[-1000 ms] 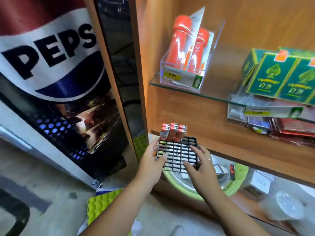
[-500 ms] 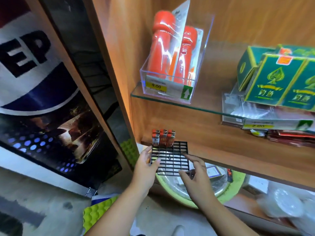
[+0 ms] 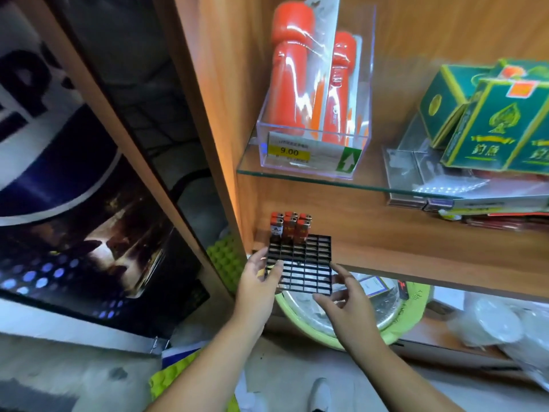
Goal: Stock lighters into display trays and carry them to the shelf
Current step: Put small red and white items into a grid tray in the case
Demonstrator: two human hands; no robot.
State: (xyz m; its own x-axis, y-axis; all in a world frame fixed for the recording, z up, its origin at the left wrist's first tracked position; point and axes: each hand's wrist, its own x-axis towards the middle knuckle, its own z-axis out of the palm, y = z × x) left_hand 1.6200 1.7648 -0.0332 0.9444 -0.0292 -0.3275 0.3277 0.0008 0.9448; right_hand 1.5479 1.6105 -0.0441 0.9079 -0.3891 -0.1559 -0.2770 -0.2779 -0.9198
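A black grid display tray (image 3: 300, 264) lies at the front left corner of the wooden shelf (image 3: 416, 251), its near part hanging over the edge. Several red lighters (image 3: 289, 226) stand in its far left slots. My left hand (image 3: 257, 288) grips the tray's left edge, thumb on top. My right hand (image 3: 346, 298) is at the tray's near right corner with fingers spread; the tips touch or nearly touch the tray.
A glass shelf (image 3: 326, 178) above carries a clear box of orange items (image 3: 315, 93) and green card boxes (image 3: 487, 114). The cabinet's wooden side wall (image 3: 214, 114) stands just left of the tray. Below sits a green-rimmed bowl (image 3: 395, 325). A Pepsi cooler (image 3: 59, 173) stands left.
The tray has slid a little farther onto the shelf, toward the left corner. My right hand has loosened from the tray's right edge, fingers now spread. My view has moved closer.
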